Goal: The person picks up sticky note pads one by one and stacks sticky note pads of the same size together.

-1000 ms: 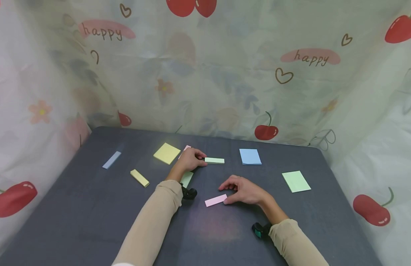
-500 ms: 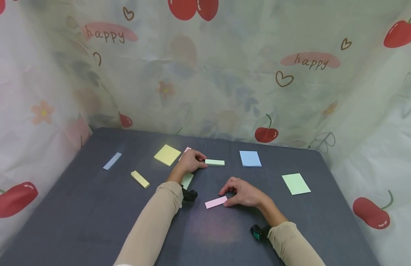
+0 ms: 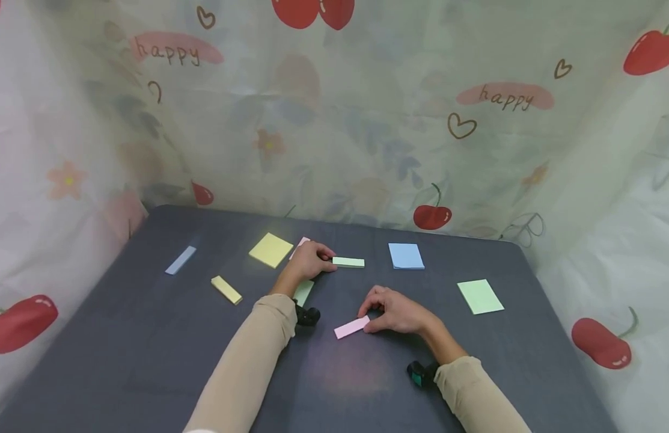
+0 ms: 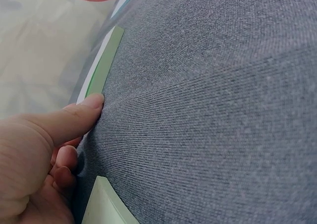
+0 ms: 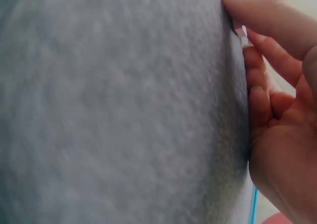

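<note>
The left hand [image 3: 308, 262] pinches the left end of a thin pale green strip [image 3: 349, 263] lying on the dark table. In the left wrist view the thumb of that hand [image 4: 44, 149] presses on the near end of the green strip [image 4: 105, 63]. Closer to the person, the right hand [image 3: 400, 311] has thumb and forefinger at the right end of a pink strip [image 3: 350, 328], gripping it. Only a bit of the pink strip [image 5: 240, 31] shows between the fingers of the right hand [image 5: 287, 115] in the right wrist view.
A green piece [image 3: 303, 292] and a pink piece [image 3: 300, 243] are partly covered by the left arm and hand. Leftward lie a yellow square [image 3: 271, 250], yellow strip [image 3: 226, 290] and blue strip [image 3: 180, 260]; rightward, a blue square [image 3: 406, 256] and green square [image 3: 480, 296].
The right forefinger has come slightly down and in towards the end of the pink strip. The left hand and the green strip have kept their place; the head view has shifted a little.
</note>
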Action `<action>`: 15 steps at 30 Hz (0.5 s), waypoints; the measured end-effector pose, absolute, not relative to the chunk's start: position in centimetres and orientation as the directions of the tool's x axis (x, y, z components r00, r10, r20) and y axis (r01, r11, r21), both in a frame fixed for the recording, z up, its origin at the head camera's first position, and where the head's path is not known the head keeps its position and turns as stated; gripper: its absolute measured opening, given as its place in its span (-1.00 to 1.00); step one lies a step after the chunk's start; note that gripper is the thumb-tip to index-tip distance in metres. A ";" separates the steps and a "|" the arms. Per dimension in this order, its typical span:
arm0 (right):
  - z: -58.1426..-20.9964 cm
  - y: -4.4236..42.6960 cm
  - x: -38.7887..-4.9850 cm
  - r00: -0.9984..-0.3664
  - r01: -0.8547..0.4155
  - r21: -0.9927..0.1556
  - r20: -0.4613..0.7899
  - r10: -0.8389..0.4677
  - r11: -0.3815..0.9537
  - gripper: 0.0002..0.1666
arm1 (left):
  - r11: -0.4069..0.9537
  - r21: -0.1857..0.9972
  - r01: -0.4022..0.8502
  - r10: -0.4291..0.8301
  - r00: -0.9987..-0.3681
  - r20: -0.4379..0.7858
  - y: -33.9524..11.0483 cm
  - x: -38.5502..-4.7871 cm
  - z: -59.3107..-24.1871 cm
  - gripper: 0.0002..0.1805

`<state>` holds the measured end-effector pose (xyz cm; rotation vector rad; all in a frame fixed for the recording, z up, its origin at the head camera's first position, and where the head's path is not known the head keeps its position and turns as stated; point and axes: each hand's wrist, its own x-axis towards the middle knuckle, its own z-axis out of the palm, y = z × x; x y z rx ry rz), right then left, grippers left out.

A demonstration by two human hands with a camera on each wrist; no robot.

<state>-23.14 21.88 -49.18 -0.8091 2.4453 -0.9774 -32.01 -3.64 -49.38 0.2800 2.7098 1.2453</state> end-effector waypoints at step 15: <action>-48.2 22.6 -23.7 -0.749 -0.230 -0.818 -0.198 -0.633 0.528 -0.76 | 0.623 0.775 0.107 0.229 -0.972 -0.050 -3.6 -31.9 -49.5 -0.72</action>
